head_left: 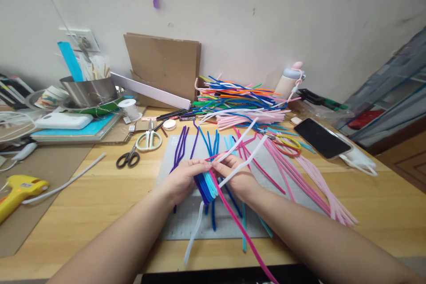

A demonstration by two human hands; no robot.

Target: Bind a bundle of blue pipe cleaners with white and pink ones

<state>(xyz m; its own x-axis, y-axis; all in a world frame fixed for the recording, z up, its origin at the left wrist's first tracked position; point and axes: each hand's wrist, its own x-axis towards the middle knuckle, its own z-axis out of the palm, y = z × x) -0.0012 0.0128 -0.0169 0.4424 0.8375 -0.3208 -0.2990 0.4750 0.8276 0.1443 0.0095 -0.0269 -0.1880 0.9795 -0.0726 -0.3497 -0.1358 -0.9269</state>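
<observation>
Over the grey cutting mat [168,226], my left hand [184,177] is closed on the left edge of a small row of pipe cleaners [208,188]. The row runs from purple through dark blue to light blue. My right hand [238,177] pinches a magenta pipe cleaner [233,217] at the row's top right, close to the left thumb. That magenta length hangs down toward the table's front edge. White pipe cleaners [244,166] stick out past my right hand, and a white end [194,235] dangles below the row. My fingers hide the row's upper part.
Loose purple [181,146], blue and pink pipe cleaners [299,173] lie around the mat. Behind it are a mixed pipe cleaner pile [242,97] and scissors [149,140]. A yellow glue gun [21,191] lies left; a phone [322,137] lies right.
</observation>
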